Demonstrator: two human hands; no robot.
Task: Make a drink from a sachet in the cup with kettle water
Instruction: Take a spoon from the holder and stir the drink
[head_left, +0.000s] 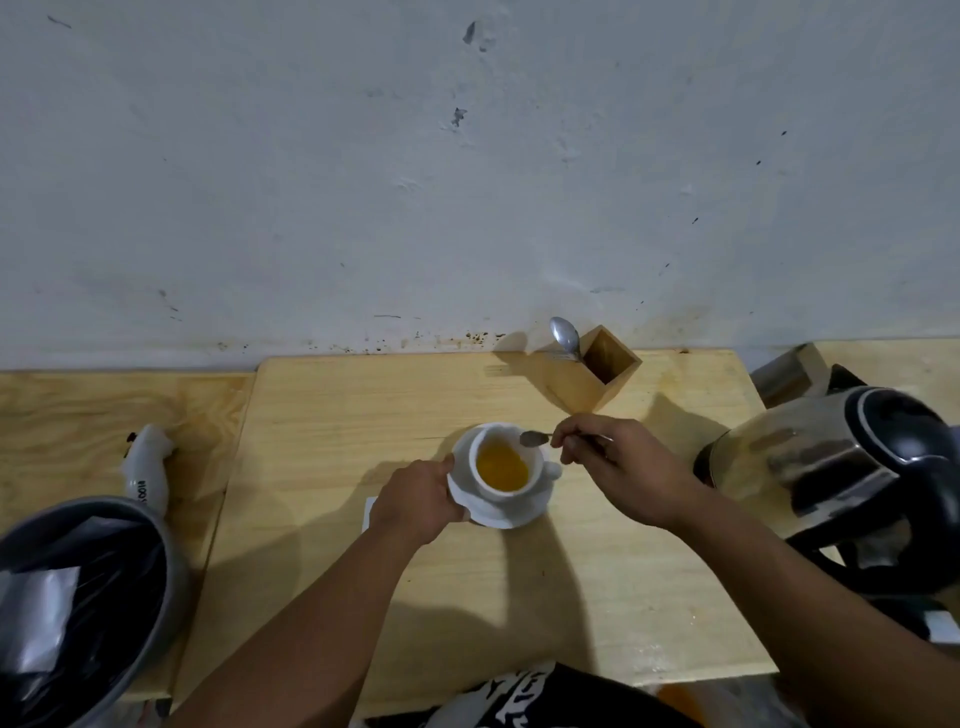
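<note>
A white cup (505, 488) holding orange-yellow liquid stands on a white saucer (524, 512) in the middle of the wooden table (467, 587). My left hand (418, 501) grips the saucer's left rim. My right hand (618, 467) pinches a small metal spoon (535, 438), whose bowl hovers just above the cup's far right rim. A steel kettle (826, 467) with a black lid and handle stands on its base at the right. A small white piece, perhaps the sachet (370, 512), peeks out from under my left hand.
A wooden holder (597, 376) with another spoon (566, 338) stands at the back by the wall. A grey bin (88, 603) lined with black plastic is at the lower left. A white crumpled object (148, 462) lies on the left board.
</note>
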